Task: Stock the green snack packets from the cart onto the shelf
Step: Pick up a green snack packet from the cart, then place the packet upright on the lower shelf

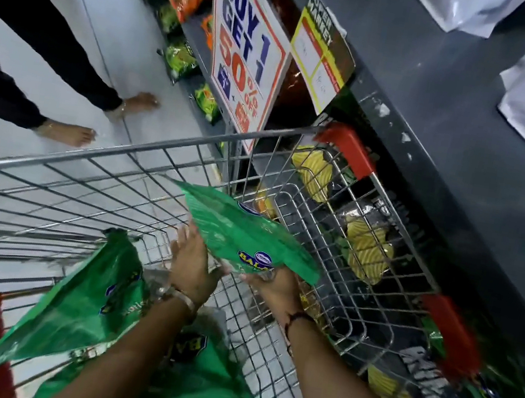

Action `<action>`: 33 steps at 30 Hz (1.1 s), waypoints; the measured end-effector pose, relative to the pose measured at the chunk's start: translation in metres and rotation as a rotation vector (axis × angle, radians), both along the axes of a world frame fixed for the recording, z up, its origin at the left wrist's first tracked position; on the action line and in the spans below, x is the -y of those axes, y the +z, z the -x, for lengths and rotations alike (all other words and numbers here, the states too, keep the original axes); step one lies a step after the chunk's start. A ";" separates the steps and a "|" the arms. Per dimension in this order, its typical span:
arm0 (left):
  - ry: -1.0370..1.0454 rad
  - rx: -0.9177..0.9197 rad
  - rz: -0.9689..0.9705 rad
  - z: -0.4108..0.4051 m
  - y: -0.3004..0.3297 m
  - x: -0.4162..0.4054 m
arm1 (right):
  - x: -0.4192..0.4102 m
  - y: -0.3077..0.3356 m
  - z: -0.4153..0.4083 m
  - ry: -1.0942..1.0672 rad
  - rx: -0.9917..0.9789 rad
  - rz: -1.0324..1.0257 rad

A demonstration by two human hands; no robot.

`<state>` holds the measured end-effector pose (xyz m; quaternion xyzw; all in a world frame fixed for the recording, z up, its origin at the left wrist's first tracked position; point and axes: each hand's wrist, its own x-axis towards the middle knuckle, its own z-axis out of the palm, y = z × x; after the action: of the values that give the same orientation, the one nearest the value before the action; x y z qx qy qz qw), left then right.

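Observation:
I hold a green snack packet with a blue and yellow logo above the wire cart. My left hand presses its near left edge with fingers spread, and my right hand grips its near bottom edge. Two more green packets lie in the cart under my forearms: one at the left, another between my arms. The dark shelf runs along the right, beyond the cart's rim.
Black and yellow snack bags fill the shelf low beside the cart. A "Buy 1 Get 1" sign and a yellow price tag hang off the shelf. A person's bare feet stand on the aisle floor, left.

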<state>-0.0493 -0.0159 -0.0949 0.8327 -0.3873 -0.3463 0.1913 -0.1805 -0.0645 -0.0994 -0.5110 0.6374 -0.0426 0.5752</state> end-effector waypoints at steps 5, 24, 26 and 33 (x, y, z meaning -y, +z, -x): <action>0.155 -0.390 0.165 -0.012 -0.005 0.011 | 0.006 0.002 -0.002 0.024 0.030 0.031; -0.168 -0.402 0.695 0.055 0.246 -0.031 | -0.054 0.259 0.110 0.013 0.254 0.613; -0.273 -0.422 0.756 0.083 0.285 -0.033 | -0.068 0.302 0.143 -0.027 0.195 0.731; -0.575 -0.440 0.813 0.187 0.356 0.009 | -0.081 0.371 0.247 -0.242 0.016 0.896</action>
<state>-0.2358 -0.0249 0.2611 0.4602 -0.6529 -0.3729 0.4720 -0.4277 0.0169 0.2716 -0.6308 0.6066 -0.3848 0.2935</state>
